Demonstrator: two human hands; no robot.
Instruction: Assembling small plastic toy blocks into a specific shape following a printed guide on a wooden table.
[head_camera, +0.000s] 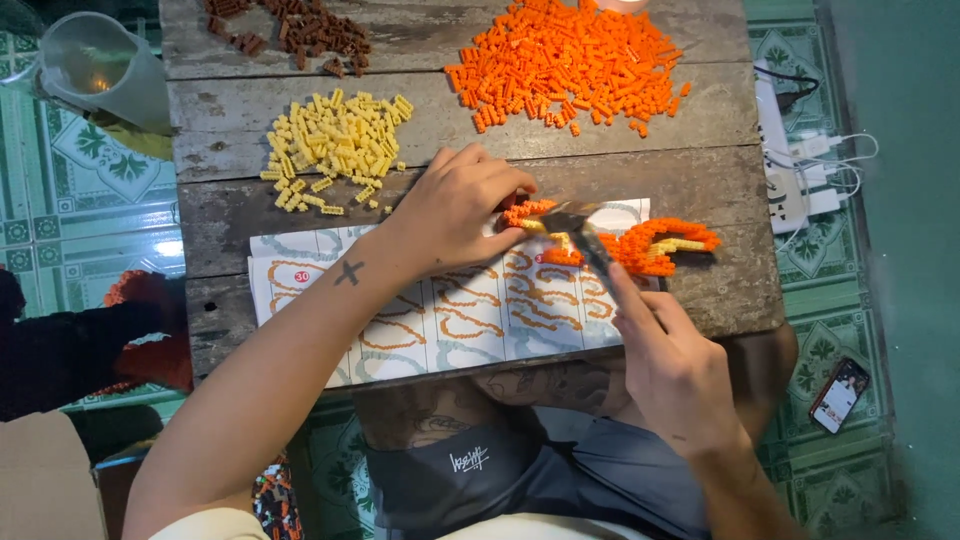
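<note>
On a worn wooden table (720, 290) lies a printed instruction sheet (470, 320) with orange curved shapes. A partly built orange and yellow brick model (655, 245) rests on its far right end. My left hand (455, 210) presses down on the model's left end, fingers curled over it. My right hand (670, 365) grips metal tweezers (585, 240), whose tips sit at the model's middle.
Loose small bricks lie in heaps at the back: orange (570, 65), yellow (335, 145), brown (300, 28). A clear plastic cup (95, 65) stands off the table's left corner. A power strip with white cables (795, 165) and a phone (838, 393) are on the tiled floor at right.
</note>
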